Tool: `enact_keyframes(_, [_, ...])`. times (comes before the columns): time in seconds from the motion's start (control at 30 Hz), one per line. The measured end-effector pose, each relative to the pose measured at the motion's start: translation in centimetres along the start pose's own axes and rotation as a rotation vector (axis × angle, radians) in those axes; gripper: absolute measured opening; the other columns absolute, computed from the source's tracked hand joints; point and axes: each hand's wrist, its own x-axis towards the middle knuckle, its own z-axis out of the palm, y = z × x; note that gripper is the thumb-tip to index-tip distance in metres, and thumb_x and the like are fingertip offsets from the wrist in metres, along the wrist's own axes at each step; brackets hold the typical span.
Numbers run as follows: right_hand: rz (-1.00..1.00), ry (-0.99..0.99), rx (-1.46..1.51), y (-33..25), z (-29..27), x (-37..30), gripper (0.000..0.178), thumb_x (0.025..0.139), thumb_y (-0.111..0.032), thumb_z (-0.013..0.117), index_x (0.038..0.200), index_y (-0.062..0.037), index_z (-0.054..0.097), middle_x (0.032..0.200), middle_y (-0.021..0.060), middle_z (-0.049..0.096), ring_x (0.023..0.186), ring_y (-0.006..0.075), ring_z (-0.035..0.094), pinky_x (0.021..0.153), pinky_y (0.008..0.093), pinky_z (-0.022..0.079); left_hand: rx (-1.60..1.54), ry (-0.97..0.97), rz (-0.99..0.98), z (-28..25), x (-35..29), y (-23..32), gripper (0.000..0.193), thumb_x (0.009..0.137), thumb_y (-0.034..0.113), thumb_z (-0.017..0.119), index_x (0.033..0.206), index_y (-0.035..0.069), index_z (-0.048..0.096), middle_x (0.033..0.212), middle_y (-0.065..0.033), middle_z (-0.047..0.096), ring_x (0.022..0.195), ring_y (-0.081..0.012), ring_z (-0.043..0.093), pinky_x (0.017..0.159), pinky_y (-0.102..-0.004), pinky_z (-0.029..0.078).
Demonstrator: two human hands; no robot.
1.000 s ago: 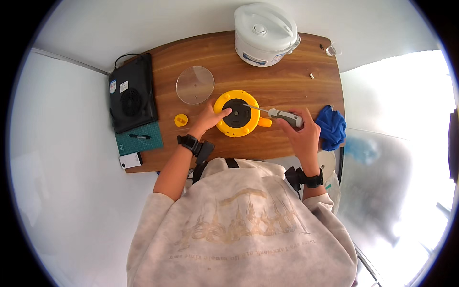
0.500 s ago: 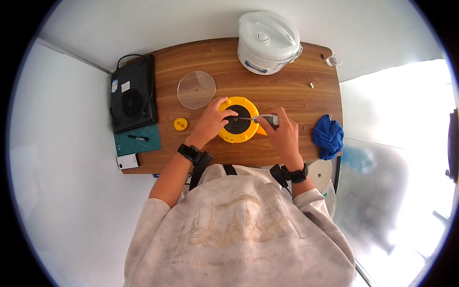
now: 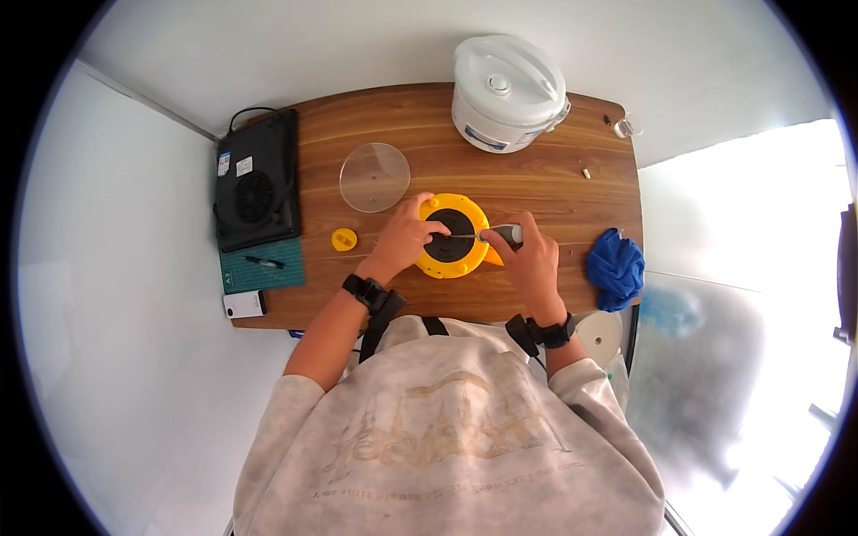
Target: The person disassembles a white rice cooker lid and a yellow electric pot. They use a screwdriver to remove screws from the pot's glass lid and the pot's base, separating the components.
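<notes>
A round yellow appliance [image 3: 453,269] with a black disc [image 3: 456,250] in its middle rests on the table, and a pointed yellow part [image 3: 494,257] juts from its right side. My left hand [image 3: 402,241] grips the appliance's left rim, one finger reaching onto the disc. In my right hand [image 3: 534,261] is a screwdriver [image 3: 510,234] with a grey handle, held almost level. Its thin shaft points left over the disc, its tip close to my left finger. Whether the tip sits in a screw is too small to tell.
Beyond my left hand lie a clear round lid [image 3: 375,179] and a yellow cap [image 3: 344,239]. A black appliance [image 3: 268,165], green cutting mat [image 3: 290,272], pen [image 3: 264,262] and white phone [image 3: 244,305] line the left. A white lidded pot [image 3: 509,98] stands behind; a blue cloth [image 3: 617,268] lies right.
The whole scene has shifted slightly down in view. The screwdriver has turned a little, its handle a bit lower relative to the appliance. Both hands keep their holds.
</notes>
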Motion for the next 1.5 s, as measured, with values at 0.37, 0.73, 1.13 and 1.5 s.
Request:
enact_keyframes(0.37, [-0.014,0.003,-0.001,-0.3,0.3,0.8,0.044,0.083,-0.039,0.081,0.088,-0.0044,0.055,0.062,0.0095,0.064,0.052,0.0284,0.062,0.049,0.0351,0.048,0.033,-0.022,-0.043,0.0,0.1,0.6,0.037,0.081,-0.005,0.071,0.107,0.022,0.077,0.149,-0.0112,0.043,0.133,-0.0328,0.045,0.111,-0.0397,0.043])
enact_keyframes(0.73, [-0.136,-0.127,-0.125,-1.1,0.4,2.2,0.044,0.089,-0.043,0.074,0.093,-0.0042,0.053,0.064,0.0116,0.064,0.055,0.0307,0.065,0.049,0.0374,0.05,-0.01,-0.031,-0.043,0.1,0.2,-0.1,0.036,0.082,-0.004,0.073,0.108,0.02,0.077,0.149,-0.0101,0.042,0.134,-0.0325,0.045,0.112,-0.0395,0.043])
enact_keyframes(1.13, [-0.424,-0.236,-0.321,-4.2,1.1,3.4,0.037,0.093,-0.039,0.069,0.093,-0.0042,0.056,0.058,0.0116,0.06,0.052,0.0314,0.061,0.048,0.0389,0.049,-0.053,-0.025,-0.043,-0.2,0.0,0.2,0.027,0.082,-0.002,0.073,0.107,0.01,0.076,0.149,-0.0097,0.041,0.136,-0.031,0.043,0.112,-0.0392,0.041])
enact_keyframes(1.5, [-0.455,-0.162,-0.353,-3.5,1.4,3.5,0.032,0.094,-0.034,0.067,0.089,-0.0063,0.053,0.055,0.0086,0.058,0.049,0.027,0.061,0.044,0.0358,0.048,-0.016,0.028,-0.007,0.6,-0.2,-0.4,0.039,0.082,-0.001,0.072,0.11,0.025,0.079,0.149,-0.0082,0.044,0.131,-0.0295,0.047,0.109,-0.0377,0.044])
